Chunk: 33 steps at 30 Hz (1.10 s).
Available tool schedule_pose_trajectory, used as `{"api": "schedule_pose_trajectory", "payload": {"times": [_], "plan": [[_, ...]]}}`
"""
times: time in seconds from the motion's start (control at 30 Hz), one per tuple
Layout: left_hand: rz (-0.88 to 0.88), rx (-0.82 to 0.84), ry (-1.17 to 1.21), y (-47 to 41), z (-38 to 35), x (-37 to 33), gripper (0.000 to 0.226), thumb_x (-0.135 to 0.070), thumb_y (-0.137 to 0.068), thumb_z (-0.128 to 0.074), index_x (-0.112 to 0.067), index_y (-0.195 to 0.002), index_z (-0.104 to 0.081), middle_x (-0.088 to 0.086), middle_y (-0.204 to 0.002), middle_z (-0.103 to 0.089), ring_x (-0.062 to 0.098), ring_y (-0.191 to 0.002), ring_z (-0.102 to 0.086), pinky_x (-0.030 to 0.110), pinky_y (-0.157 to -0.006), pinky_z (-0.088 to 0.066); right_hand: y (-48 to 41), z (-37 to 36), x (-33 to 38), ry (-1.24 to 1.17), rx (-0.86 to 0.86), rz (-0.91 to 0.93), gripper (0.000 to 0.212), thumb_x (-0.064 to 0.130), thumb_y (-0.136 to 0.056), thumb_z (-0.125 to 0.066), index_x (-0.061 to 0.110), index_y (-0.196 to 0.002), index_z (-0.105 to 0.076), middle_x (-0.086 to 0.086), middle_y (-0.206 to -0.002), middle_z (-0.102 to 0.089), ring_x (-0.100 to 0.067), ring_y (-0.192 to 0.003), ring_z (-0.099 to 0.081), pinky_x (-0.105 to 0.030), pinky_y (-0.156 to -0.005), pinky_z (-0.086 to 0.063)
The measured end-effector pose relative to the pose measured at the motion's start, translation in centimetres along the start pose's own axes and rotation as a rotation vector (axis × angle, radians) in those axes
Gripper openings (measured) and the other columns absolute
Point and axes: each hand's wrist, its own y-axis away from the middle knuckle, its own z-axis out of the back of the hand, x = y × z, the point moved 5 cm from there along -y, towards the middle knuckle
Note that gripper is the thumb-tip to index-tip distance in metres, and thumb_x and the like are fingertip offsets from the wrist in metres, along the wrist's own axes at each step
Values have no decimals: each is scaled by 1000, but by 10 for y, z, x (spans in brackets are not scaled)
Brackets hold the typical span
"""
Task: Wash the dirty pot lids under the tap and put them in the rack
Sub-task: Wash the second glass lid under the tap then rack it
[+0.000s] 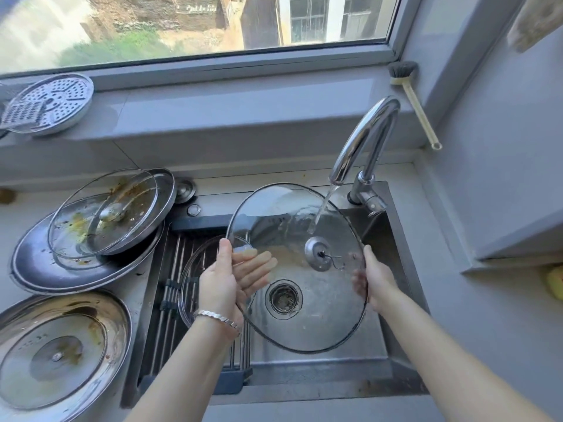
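We hold the glass lid (292, 287) over the sink (380, 354), tilted w/ its far edge up so the tap (362, 141) stream hits the inner face near the knob plate and runs down toward the drain (283, 297). Left hand (227, 278) grip is clamped on the lid's left rim, thumb on top, fingers (256, 263) spread behind the glass for support. Right hand (376, 280) is clamped on the right rim, fingers seen thru the glass. Two-hand rim hold keeps the wet glass steady and palms out of the stream, prob.

Brownish residue is visible mid-lid, so the rinse isn't done imo.

A second glass lid (195, 275) lies on the rack (170, 287) at the sink's left, likely washed. The dirty stack (100, 220) and a steel lid (58, 351) wait on the tabletop (487, 330) at left, close to the sink for easy reach.
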Motion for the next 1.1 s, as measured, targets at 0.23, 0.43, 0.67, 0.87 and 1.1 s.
{"api": "schedule_pose_trajectory", "payload": {"times": [0.23,0.43,0.67,0.87,1.1], "plan": [[307,-74,-247,-31,19,57,23,-29,-100,-25,-20,-101,-46,8,-80,-57,21,-55,-63,27,-46,-51,3,34,36,287,-240,299,36,39,-94,-46,8,-83,-59,-7,-51,-41,-9,-25,-40,-13,-32,-30],[699,14,-167,-23,1,117,52,-58,-92,-29,-13,-110,-48,12,-87,-56,28,-76,-56,42,-71,-46,36,24,99,700,-227,629,35,45,-91,-49,15,-80,-65,-4,-47,-52,-15,-31,-54,-29,-46,-46],[679,80,2,-27,-12,128,71,-71,-85,-21,-14,-121,-45,19,-115,-57,37,-97,-58,52,-96,-41,63,11,123,735,-152,889,25,38,-91,-54,20,-81,-68,-2,-47,-50,-13,-33,-51,-30,-40,-48],[272,-18,-67,-43,20,63,56,-52,-93,-34,-12,-63,-57,16,-76,-71,26,-71,-70,38,-76,-55,25,23,81,392,-145,692,27,33,-95,-47,19,-77,-61,1,-35,-45,-11,-26,-44,-15,-32,-34],[45,50,-429,-34,19,-6,44,-35,-98,-34,-6,-68,-47,9,-59,-70,16,-47,-68,20,-37,-51,-9,-1,-18,300,-101,110,34,41,-96,-42,16,-80,-60,-2,-52,-37,-13,-39,-35,-18,-38,-28]]}}
